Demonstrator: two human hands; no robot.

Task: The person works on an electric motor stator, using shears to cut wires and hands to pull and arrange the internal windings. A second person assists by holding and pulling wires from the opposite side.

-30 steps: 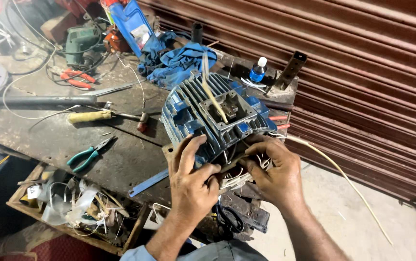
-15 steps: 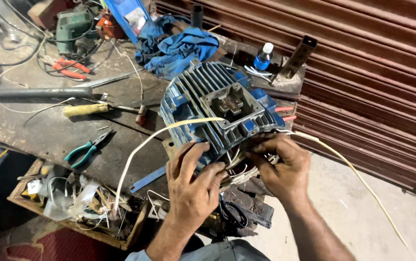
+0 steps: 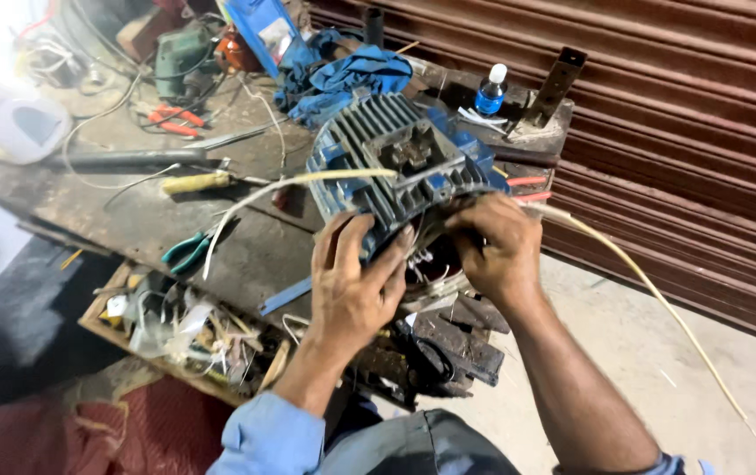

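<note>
Hands are both parked on the open end of the blue finned motor, same as half a second ago, but the view has swung a bit so the motor sits higher and more centred now. The pale sleeving that was looping down in front of the left wrist has lifted and runs nearly flat across the motor top, out to the left over the bench. The second pale strand on the right side trails off toward the floor like before.

Left hand is spread wide, fingers apart, palm pressed against the motor's lower front edge, so it's bracing rather than clamping anything. Right hand is curled in tight at the winding opening, fingertips bunched on the white leads poking out there; can't tell exactly which lead it pinches, it's a bit blurred. The motor lies right under and between the two hands, tipped on the workbench edge.

Counts: one motor, two pale strands, one green-handled pliers just left of the left hand, one red-handled pliers further back, one yellow-handled tool, one small bottle with blue label, one blue rag, one wooden tray of scraps below the bench.
</note>
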